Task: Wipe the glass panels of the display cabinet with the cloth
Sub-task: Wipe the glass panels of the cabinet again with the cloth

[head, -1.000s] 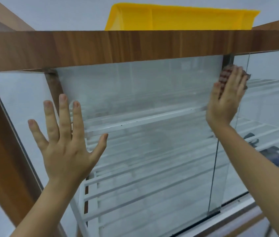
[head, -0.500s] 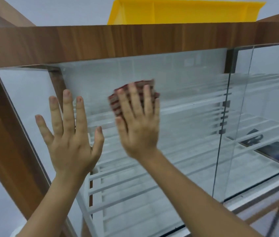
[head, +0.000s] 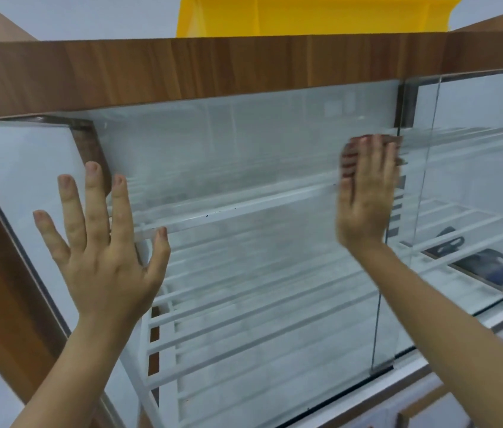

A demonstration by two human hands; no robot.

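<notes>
the right hand (head: 366, 193) lies flat with its fingers together, pressing a dark red cloth (head: 350, 156) against the front glass panel (head: 244, 156) at the right of centre in the frame, close to the panel's right edge and just below the wooden top (head: 182, 69) of the display cabinet; only the cloth's upper and left edges peek out from behind the fingers. the left hand (head: 102, 242) is spread wide, palm against the same panel at the lower left of the frame, holding nothing and apparently steadying the glass. judging by the cloth's height, the wipe is working across the upper band of this panel. the glass looks hazy and streaked over its middle and lower parts, in front of the white wire shelves (head: 244, 211), so most of this panel probably remains to be done. the narrower pane (head: 475, 180) at the right of the frame and the side glass (head: 22, 168) at the left show no sign either way, so they are likely left as well.
</notes>
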